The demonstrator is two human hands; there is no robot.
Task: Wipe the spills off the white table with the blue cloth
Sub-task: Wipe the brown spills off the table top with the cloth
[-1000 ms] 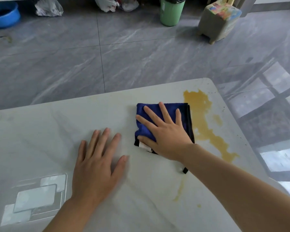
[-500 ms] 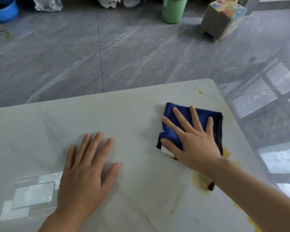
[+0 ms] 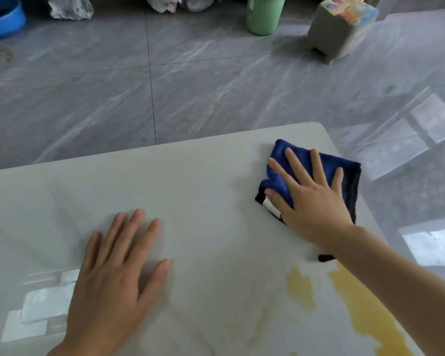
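A folded blue cloth (image 3: 326, 165) with a black edge lies near the far right corner of the white table (image 3: 190, 181). My right hand (image 3: 311, 199) presses flat on it with straight, spread fingers. My left hand (image 3: 116, 273) rests flat on the bare table at the near left, fingers straight. A yellow spill (image 3: 365, 312) runs along the table's right side, nearer to me than the cloth, partly hidden under my right forearm. A smaller yellow patch (image 3: 301, 286) sits just left of it, with faint yellow smears nearby.
The table's far edge and right edge drop to a grey tiled floor (image 3: 190, 86). On the floor at the back stand a green bin (image 3: 263, 14), a small colourful stool (image 3: 339, 27), a blue basin (image 3: 3, 19) and plastic bags (image 3: 70, 7).
My right hand has slid the cloth rightward and away over the spill towards the far right corner; the upper part of the stain is gone. My left hand stays flat in place.
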